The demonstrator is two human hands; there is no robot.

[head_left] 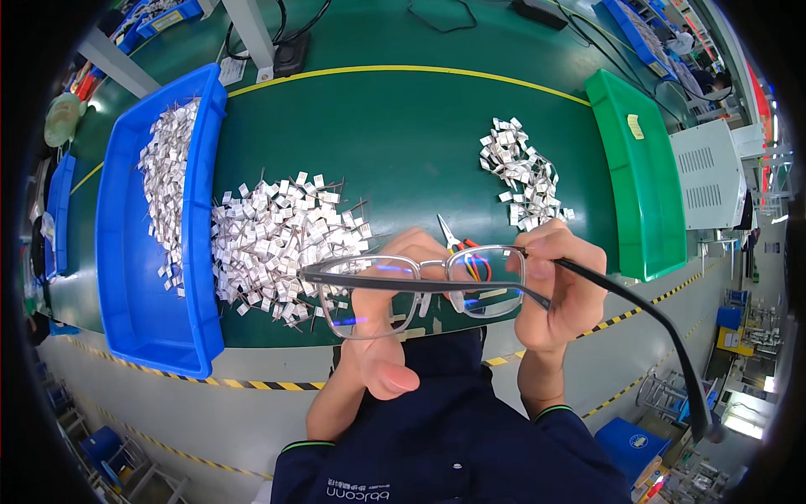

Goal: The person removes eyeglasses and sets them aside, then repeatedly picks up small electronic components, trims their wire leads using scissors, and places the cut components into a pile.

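Note:
A pair of eyeglasses [433,264] with clear lenses and dark temples is raised over the bench's front edge, close to the camera. My right hand [567,281] pinches its frame near the right hinge between thumb and fingers. One temple crosses in front of the lenses; the other extends down to the right. Behind the left lens is my left hand [374,336], its thumb stretched out away from the bent fingers, with nothing visible in it. Small pliers [451,235] with red and yellow handles lie behind the glasses, partly seen through the right lens.
White small parts with thin leads form a large pile [281,239] at left and a smaller pile [525,172] at right on the green bench [361,134]. A blue bin [206,252] holding similar parts flanks the left; a green tray [646,193] stands right, beside a pale metal box [709,176].

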